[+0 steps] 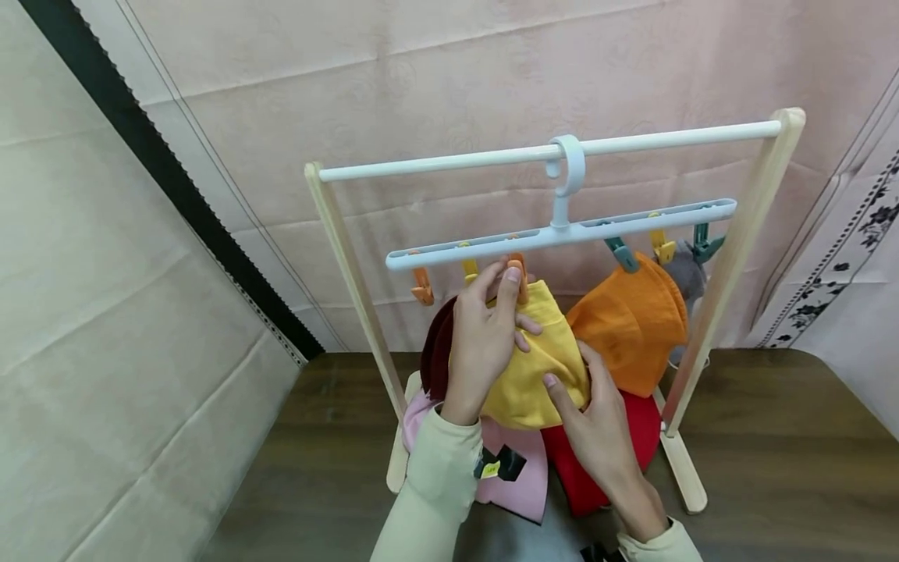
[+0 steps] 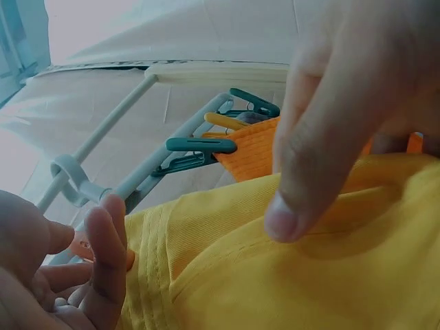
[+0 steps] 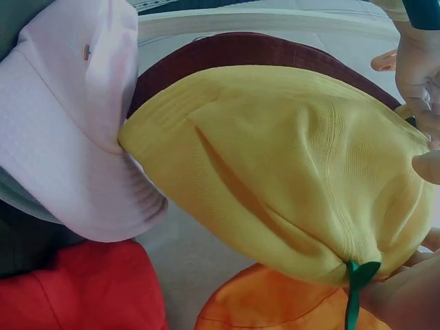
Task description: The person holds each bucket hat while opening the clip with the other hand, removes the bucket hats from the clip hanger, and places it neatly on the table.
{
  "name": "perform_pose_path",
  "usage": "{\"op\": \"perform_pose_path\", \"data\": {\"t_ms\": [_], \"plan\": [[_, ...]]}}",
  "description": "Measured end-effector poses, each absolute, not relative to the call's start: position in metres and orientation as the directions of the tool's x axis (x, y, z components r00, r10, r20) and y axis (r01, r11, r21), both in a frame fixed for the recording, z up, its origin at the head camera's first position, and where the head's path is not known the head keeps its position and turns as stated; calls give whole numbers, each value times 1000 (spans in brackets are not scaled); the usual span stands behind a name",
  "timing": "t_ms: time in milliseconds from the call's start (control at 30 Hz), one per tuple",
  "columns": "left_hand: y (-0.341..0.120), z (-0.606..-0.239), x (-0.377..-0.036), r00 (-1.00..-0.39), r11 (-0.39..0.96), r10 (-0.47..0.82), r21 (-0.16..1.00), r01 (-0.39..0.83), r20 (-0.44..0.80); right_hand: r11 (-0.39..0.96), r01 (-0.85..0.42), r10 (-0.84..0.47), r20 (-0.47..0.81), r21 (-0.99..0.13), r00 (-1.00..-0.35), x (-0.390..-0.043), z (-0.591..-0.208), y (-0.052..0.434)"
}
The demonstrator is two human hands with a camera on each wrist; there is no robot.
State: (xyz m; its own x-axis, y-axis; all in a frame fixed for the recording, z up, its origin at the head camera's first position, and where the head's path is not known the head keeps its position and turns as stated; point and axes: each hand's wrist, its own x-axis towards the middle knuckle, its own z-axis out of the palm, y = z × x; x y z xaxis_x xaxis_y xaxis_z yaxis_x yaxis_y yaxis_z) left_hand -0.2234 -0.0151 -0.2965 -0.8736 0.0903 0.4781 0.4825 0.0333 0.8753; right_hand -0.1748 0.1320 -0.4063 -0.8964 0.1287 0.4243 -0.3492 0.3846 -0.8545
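Note:
A yellow bucket hat [image 1: 544, 371] hangs below the light blue clip hanger [image 1: 485, 248]. My left hand [image 1: 481, 336] pinches an orange clothespin [image 1: 518, 269] at the hat's edge; some of its fingers are behind the fabric. Lower down, my right hand [image 1: 600, 425] holds the side of the hat, thumb in front and other fingers partly hidden. The right wrist view shows a green leaf tab [image 3: 359, 282] on the hat's crown. Beside the yellow hat, a dark maroon hat [image 1: 437, 351] hangs on the left and an orange hat [image 1: 625, 324] on the right.
A wooden rack [image 1: 354, 297] with a white rail [image 1: 435, 162] carries the hanger. Pink [image 1: 516, 476] and red [image 1: 642, 429] hats lie on the table below. A grey item [image 1: 684, 273] hangs at far right. A free orange clothespin [image 1: 422, 287] dangles at the left end.

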Motion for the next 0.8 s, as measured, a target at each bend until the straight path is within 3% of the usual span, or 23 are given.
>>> {"op": "perform_pose_path", "data": {"t_ms": [333,800], "plan": [[-13,-296,-226,-873,93,36,868,488,487,377,-413,95,478,-829,-873,-184,-390,140],[-19,-293,-225,-872,186,80,853,488,482,383,-451,59,509,-806,-859,-202,-361,128]]}}
